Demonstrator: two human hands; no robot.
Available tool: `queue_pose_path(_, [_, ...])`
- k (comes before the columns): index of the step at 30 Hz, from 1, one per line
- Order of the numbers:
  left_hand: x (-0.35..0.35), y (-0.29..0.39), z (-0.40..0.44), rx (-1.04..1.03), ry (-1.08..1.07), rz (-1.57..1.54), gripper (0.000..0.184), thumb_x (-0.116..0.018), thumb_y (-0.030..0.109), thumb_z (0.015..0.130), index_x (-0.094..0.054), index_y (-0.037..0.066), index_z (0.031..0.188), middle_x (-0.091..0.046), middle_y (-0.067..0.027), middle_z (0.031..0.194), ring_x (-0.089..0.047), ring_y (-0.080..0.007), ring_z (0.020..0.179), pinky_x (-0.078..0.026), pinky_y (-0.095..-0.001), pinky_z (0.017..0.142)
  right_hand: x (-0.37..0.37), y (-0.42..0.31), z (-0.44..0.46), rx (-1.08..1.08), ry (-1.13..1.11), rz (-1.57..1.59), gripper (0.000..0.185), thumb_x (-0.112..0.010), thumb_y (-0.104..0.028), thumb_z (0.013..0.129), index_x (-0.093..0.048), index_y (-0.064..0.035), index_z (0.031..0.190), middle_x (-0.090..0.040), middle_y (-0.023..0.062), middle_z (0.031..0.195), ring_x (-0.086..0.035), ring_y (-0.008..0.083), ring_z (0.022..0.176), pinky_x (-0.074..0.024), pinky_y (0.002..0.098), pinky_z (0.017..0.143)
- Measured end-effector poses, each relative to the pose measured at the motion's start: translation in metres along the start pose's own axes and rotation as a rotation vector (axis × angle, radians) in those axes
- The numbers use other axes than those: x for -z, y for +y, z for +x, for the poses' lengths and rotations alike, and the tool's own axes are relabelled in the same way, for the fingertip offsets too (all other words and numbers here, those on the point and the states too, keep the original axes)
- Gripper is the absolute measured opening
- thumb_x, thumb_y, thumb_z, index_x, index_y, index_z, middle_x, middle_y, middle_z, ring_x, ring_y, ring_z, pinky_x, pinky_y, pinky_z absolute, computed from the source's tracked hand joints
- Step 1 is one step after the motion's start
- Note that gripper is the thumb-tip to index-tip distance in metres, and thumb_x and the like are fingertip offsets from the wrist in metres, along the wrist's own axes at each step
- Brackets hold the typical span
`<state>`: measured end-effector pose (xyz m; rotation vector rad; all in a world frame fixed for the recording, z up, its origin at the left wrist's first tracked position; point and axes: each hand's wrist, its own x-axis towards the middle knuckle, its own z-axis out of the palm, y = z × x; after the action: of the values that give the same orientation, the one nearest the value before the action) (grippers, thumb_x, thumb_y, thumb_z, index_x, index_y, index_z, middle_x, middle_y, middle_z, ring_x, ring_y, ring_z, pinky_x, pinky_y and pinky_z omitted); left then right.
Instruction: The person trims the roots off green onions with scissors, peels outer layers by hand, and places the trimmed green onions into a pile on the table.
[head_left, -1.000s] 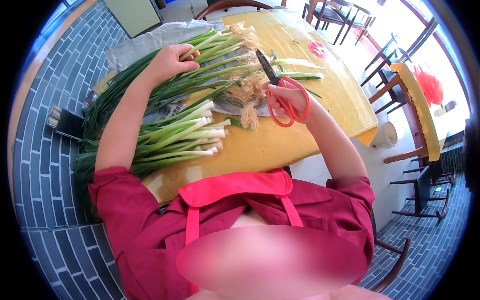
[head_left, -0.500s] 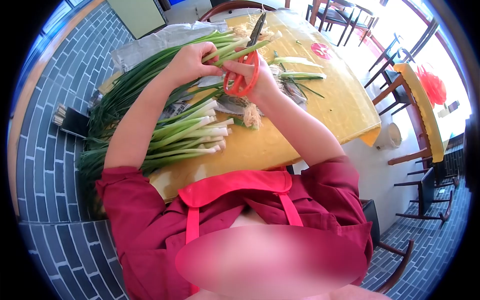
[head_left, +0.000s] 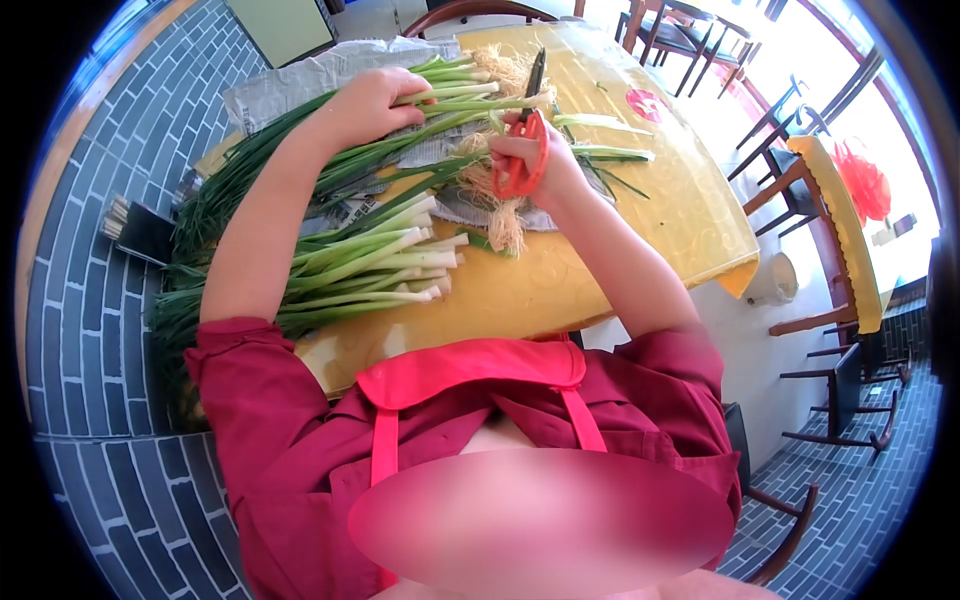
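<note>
My left hand [head_left: 375, 103] is at the upper pile of green onions [head_left: 300, 130], its fingers curled over pale stalks. That pile still has stringy roots [head_left: 507, 65] at its right end. My right hand [head_left: 550, 168] grips scissors [head_left: 541, 145] by their red handles, the dark blades pointing up and away beside the roots. Nearer my body lies a second pile of green onions [head_left: 350, 270] with clean-cut white ends. Cut-off roots [head_left: 507, 228] and loose leaf pieces [head_left: 615, 153] lie below and right of the scissors.
Newspaper [head_left: 290, 85] lies under the onions on a yellow-covered table [head_left: 680, 215]. A dark holder of chopsticks [head_left: 143, 233] stands at the left by the brick wall. Chairs [head_left: 690, 35], a bucket [head_left: 778, 278] and another table holding a red bag [head_left: 862, 180] are to the right.
My left hand has moved left and up, away from the stalk it held near the scissors, onto the pile. My right hand has shifted right and slightly down with the scissors.
</note>
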<state>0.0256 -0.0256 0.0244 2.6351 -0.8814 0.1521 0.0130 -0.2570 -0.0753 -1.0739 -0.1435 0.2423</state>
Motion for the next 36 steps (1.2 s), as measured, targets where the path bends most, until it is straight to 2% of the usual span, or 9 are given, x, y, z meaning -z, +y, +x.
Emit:
queue_pose_path(4, [0.017, -0.022, 0.004, -0.102, -0.005, 0.252, 0.024, -0.064, 0.011, 0.079, -0.062, 0.004, 0.102, -0.059, -0.0125, 0.091, -0.057, -0.031, 0.087, -0.045, -0.037, 0.079, 0.018, -0.002, -0.008, -0.052, -0.019, 0.026, 0.045, -0.066, 0.01, 0.069, -0.043, 0.0023, 0.108, -0.052, 0.0095, 0.074, -0.056, 0.0193, 0.059, -0.0445, 0.0304, 0.052])
queue_pose_path(10, [0.028, -0.06, 0.005, -0.183, 0.238, 0.385, 0.02, -0.064, 0.012, 0.08, -0.062, 0.004, 0.099, -0.058, -0.0123, 0.088, -0.057, -0.031, 0.087, -0.046, -0.039, 0.077, 0.023, -0.013, -0.028, -0.072, -0.035, -0.102, 0.046, -0.067, 0.008, 0.071, -0.042, 0.0022, 0.109, -0.052, 0.0086, 0.073, -0.056, 0.0186, 0.06, -0.0453, 0.0302, 0.054])
queue_pose_path(13, [0.043, -0.068, -0.003, 0.074, 0.237, 0.307, 0.023, -0.063, 0.012, 0.081, -0.062, 0.004, 0.103, -0.058, -0.0124, 0.09, -0.057, -0.031, 0.086, -0.045, -0.0357, 0.077, 0.033, -0.006, -0.027, -0.05, 0.02, -0.129, 0.045, -0.068, 0.001, 0.076, -0.047, 0.0008, 0.116, -0.057, 0.0067, 0.079, -0.057, 0.0147, 0.062, -0.0477, 0.027, 0.055])
queue_pose_path(19, [0.031, -0.047, -0.009, -0.087, 0.164, 0.105, 0.025, -0.064, 0.015, 0.085, -0.062, 0.003, 0.107, -0.06, -0.0079, 0.092, -0.058, -0.0203, 0.083, -0.045, -0.0314, 0.075, 0.034, -0.017, -0.016, 0.02, 0.045, -0.513, 0.044, -0.071, -0.013, 0.08, -0.049, 0.0031, 0.115, -0.06, 0.0088, 0.08, -0.057, 0.0137, 0.063, -0.0474, 0.0254, 0.054])
queue_pose_path(22, [0.027, -0.035, -0.016, 0.019, 0.062, -0.047, 0.025, -0.062, 0.019, 0.087, -0.063, 0.005, 0.107, -0.063, -0.0056, 0.088, -0.056, -0.0154, 0.078, -0.044, -0.0291, 0.072, 0.036, -0.03, -0.015, 0.074, 0.185, -0.751, 0.043, -0.071, -0.022, 0.081, -0.052, 0.0023, 0.11, -0.058, 0.0059, 0.076, -0.054, 0.0099, 0.06, -0.0446, 0.022, 0.051])
queue_pose_path(25, [0.031, -0.02, -0.021, 0.101, -0.033, -0.132, 0.025, -0.058, 0.019, 0.088, -0.063, 0.005, 0.109, -0.063, -0.003, 0.083, -0.054, -0.0112, 0.074, -0.043, -0.0269, 0.069, 0.058, -0.044, -0.007, -0.046, 0.094, -0.609, 0.06, -0.075, -0.032, 0.078, -0.051, 0.0052, 0.119, -0.058, 0.0063, 0.078, -0.053, 0.0088, 0.059, -0.0445, 0.0204, 0.049])
queue_pose_path(30, [0.022, -0.017, -0.03, 0.119, -0.124, -0.271, 0.028, -0.055, 0.018, 0.09, -0.06, 0.006, 0.115, -0.062, 0.0009, 0.082, -0.051, -0.0062, 0.071, -0.041, -0.0235, 0.066, 0.06, -0.053, -0.015, -0.066, 0.12, -0.341, 0.039, -0.068, -0.035, 0.085, -0.058, -0.0003, 0.098, -0.055, 0.0033, 0.076, -0.047, 0.0052, 0.058, -0.0398, 0.018, 0.047])
queue_pose_path(33, [0.019, -0.015, -0.035, 0.143, -0.144, -0.395, 0.028, -0.054, 0.019, 0.091, -0.06, 0.007, 0.115, -0.059, 0.0018, 0.078, -0.05, -0.0062, 0.071, -0.041, -0.0231, 0.065, 0.057, -0.068, -0.022, -0.097, 0.13, -0.642, 0.036, -0.066, -0.038, 0.086, -0.056, -0.0043, 0.092, -0.054, 0.0016, 0.074, -0.048, 0.0041, 0.059, -0.0377, 0.0149, 0.044])
queue_pose_path(36, [0.023, -0.015, -0.038, 0.181, -0.11, -0.412, 0.026, -0.053, 0.02, 0.091, -0.061, 0.008, 0.112, -0.055, 0.0027, 0.074, -0.05, -0.0058, 0.07, -0.041, -0.0232, 0.065, 0.079, -0.066, -0.018, 0.015, 0.088, -1.277, 0.055, -0.07, -0.044, 0.08, -0.054, -0.0014, 0.111, -0.058, 0.0079, 0.084, -0.056, 0.0152, 0.072, -0.0467, 0.0273, 0.062])
